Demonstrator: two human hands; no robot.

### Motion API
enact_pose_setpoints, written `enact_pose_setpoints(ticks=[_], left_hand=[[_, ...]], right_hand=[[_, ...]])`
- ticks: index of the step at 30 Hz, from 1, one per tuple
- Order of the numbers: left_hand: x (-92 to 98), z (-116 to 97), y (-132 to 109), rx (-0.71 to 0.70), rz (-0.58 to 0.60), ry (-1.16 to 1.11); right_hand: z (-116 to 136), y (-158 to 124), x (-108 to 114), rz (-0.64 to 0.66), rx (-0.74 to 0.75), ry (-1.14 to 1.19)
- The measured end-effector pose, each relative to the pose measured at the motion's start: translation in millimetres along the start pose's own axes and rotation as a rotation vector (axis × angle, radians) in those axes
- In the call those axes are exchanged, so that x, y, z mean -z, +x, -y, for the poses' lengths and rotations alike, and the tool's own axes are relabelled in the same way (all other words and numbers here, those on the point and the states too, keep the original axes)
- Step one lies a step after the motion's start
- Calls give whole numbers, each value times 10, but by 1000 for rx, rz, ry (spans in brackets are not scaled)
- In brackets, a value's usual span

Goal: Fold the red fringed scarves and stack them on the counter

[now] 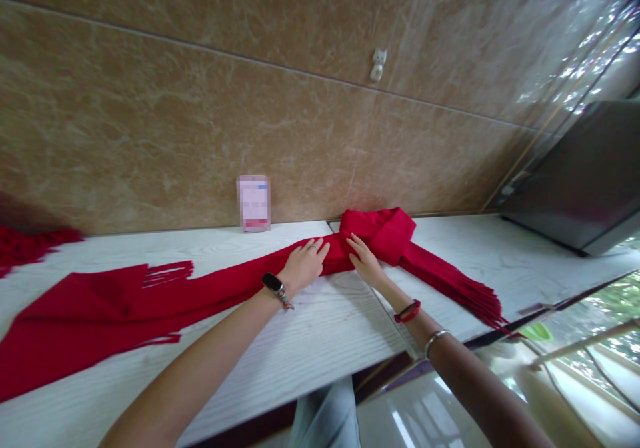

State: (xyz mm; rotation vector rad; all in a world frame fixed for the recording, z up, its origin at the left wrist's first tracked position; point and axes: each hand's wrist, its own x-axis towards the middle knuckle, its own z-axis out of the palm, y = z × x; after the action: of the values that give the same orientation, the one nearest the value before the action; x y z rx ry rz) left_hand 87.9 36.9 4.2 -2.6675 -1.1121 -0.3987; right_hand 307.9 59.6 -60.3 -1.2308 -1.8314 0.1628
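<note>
A red scarf [260, 273] lies stretched along the white table, with a folded loop [377, 231] near the wall. Past the loop, a fringed tail [460, 288] slants toward the table's front right edge. Flat on the narrow strip rests my left hand [304, 266], fingers extended, a dark band at its wrist. My right hand [367, 261] touches the cloth just left of the loop, its fingers spread. On the left, wider red cloth [85, 308] with two fringed ends lies spread out; whether it is one piece with the strip I cannot tell.
A pink-framed card or phone with a blurred face [254, 203] leans on the marbled wall. More fringed red cloth [33, 243] lies far left. A dark grey box-like appliance [575, 175] stands at the right end of the white table [300, 341]. A small white hook [379, 65] is on the wall.
</note>
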Motion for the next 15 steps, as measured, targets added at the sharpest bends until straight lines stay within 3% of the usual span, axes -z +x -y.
enact_pose_setpoints(ticks=[4,9,15], left_hand=[[61,50,10,-49,50,86],[26,124,-167,-41,103,95],[-71,175,-206,-52,90,25]], right_hand=[[21,-6,-4,-1,29,-24],[51,-15,-35,48,63,1],[43,1,-29,-36,7,1]])
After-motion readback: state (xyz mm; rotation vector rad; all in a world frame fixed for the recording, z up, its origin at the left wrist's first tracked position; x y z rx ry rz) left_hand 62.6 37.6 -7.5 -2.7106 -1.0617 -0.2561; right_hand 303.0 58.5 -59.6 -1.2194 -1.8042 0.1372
